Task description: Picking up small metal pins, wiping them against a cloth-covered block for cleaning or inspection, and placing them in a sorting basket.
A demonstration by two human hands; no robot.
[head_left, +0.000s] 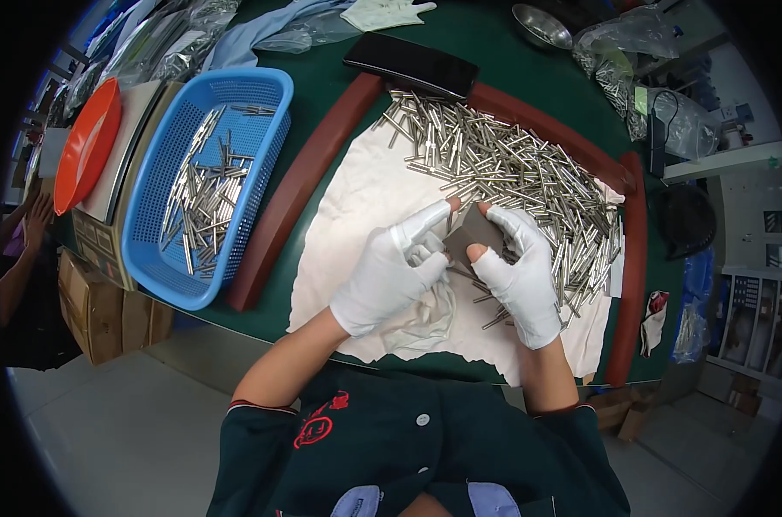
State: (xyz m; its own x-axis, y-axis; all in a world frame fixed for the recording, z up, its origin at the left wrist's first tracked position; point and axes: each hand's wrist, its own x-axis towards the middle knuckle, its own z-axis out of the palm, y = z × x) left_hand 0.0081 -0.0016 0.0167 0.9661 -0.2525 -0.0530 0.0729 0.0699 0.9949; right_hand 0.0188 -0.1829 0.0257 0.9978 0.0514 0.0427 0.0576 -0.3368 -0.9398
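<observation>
White gloves with bare fingertips cover both my hands. My right hand (524, 274) grips a flat dark-grey block (477, 229) between thumb and fingers, above the cloth. Close by on its left side, my left hand (382, 277) has its fingers curled, with index finger and thumb near the block's edge. What it holds, if anything, is too small to make out. Beyond and to the right of my hands lies a large heap of slim metal pins (503, 164) on a pale cloth (335, 228). A crumpled white glove or cloth (425, 323) lies below my left hand.
Brown wooden bars (281, 215) frame the cloth on the green table. A blue perforated basket (137, 246) with more pins stands left, beside a red-orange tray (87, 146). A black phone-like slab (411, 65) rests at the back. Another person's hand (37, 220) shows far left.
</observation>
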